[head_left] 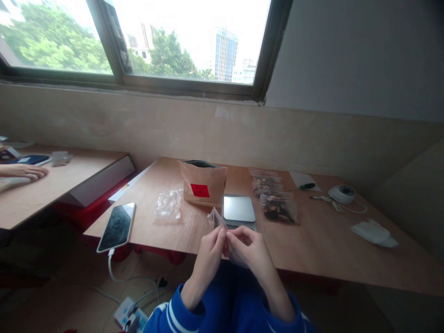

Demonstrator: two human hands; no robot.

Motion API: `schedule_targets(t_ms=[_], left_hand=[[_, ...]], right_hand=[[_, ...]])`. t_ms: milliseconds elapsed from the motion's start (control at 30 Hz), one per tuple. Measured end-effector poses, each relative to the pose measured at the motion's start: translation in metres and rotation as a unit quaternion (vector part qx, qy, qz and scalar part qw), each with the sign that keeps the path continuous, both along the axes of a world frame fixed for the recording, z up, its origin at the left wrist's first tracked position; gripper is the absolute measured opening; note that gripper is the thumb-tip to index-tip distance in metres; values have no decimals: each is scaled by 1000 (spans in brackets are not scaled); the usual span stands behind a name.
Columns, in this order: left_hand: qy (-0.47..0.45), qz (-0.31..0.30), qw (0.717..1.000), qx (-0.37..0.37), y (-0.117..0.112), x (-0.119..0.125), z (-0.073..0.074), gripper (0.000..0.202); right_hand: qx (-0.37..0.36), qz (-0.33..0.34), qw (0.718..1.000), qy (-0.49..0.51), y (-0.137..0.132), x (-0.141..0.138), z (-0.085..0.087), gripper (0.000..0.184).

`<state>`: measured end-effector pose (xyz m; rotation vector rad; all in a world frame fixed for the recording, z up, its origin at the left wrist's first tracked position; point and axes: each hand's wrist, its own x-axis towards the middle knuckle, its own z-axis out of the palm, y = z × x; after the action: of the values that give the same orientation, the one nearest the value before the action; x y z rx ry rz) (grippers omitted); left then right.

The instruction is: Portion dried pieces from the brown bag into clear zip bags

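Observation:
Both hands meet at the table's near edge, pinching a clear plastic bag between their fingertips. My left hand is closed on the bag's left side, and my right hand grips it from the right. Part of the bag hangs below the fingers; whether anything is inside cannot be made out. Just beyond the hands lies a small scale with a silvery plate. Behind it to the left stands an open brown paper pouch with a red label. Several filled clear bags lie in a row right of the scale.
A stack of clear plastic bags lies left of the pouch. A phone with a charging cable overhangs the left edge. To the right are a green-handled tool, a white camera and crumpled white material. Another person's hand rests on the left table.

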<state>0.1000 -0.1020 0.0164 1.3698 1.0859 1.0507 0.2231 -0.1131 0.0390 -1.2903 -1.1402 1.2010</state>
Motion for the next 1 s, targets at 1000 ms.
schedule_targets(t_ms=[1000], left_hand=[[-349, 99, 914, -182, 29, -6, -34, 57]], right_hand=[[44, -9, 998, -45, 34, 5, 13, 32]])
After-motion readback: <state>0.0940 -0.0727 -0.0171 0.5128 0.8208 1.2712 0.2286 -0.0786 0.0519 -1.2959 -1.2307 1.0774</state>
